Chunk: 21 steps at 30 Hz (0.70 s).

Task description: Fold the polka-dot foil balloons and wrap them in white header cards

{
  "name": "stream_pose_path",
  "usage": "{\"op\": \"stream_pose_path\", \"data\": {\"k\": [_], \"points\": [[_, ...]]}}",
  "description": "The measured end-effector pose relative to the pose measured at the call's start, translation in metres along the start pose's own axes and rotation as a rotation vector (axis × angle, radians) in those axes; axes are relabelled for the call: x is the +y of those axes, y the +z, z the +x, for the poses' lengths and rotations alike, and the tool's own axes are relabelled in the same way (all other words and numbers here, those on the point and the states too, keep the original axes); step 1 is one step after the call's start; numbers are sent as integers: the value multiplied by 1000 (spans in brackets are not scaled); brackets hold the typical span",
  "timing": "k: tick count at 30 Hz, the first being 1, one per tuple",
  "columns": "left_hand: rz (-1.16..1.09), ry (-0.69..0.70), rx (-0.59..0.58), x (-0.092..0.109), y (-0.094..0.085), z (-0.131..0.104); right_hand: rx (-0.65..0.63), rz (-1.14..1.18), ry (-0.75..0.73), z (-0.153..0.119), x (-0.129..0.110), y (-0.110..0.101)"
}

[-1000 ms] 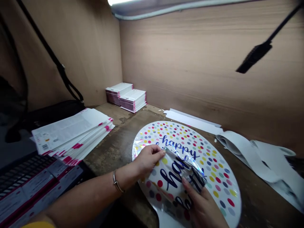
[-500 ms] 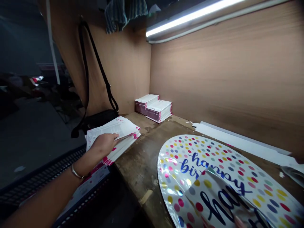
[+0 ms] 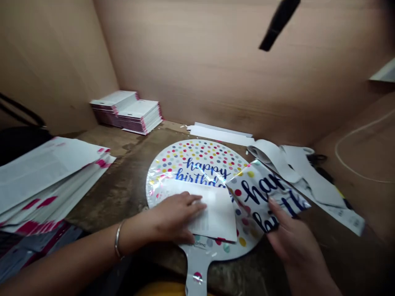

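clock centred on the round dotted board (image 3: 212, 150), which lies on the worn tabletop (image 3: 126, 185), handle (image 3: 197, 269) at six o'clock, "happy birthday" lettering partly covered.

white card (image 3: 219, 209): at centre, over the board's lower face, directly under the left hand (image 3: 179, 216) — fingers spread across its top, thumb near its lower edge; pinched or merely pressed, cannot tell.

right hand (image 3: 291, 236), at four o'clock: holds the folded shiny sheet (image 3: 254, 191), thumb on top, lettering facing up; sheet overlaps the board's right side.

container: dark crate (image 3: 6, 242) at eight o'clock, mostly hidden — white-and-magenta packets (image 3: 58, 242) inside, count unclear.

also: fanned card stack (image 3: 55, 164), nine o'clock; two neat stacks (image 3: 135, 113), ten to eleven; curled white strip (image 3: 290, 164), two o'clock.
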State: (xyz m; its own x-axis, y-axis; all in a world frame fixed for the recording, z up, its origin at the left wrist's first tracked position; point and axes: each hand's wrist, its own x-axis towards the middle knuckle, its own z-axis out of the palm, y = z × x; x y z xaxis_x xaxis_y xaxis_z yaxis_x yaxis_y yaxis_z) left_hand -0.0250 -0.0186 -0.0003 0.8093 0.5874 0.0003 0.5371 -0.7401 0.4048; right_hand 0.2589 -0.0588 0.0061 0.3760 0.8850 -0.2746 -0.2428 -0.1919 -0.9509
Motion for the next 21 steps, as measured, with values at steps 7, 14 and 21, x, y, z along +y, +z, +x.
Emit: {"op": "stream_pose_path", "data": {"k": [7,14,21], "points": [[22,-134,-38,-24,2,22,-27,112,311,-5,-6,35],[-39,-131,-1,-23,8,18,-165,-42,375,-7,4,64],[-92,-94,42,-26,7,17,-227,-129,347,-5,6,63]]}}
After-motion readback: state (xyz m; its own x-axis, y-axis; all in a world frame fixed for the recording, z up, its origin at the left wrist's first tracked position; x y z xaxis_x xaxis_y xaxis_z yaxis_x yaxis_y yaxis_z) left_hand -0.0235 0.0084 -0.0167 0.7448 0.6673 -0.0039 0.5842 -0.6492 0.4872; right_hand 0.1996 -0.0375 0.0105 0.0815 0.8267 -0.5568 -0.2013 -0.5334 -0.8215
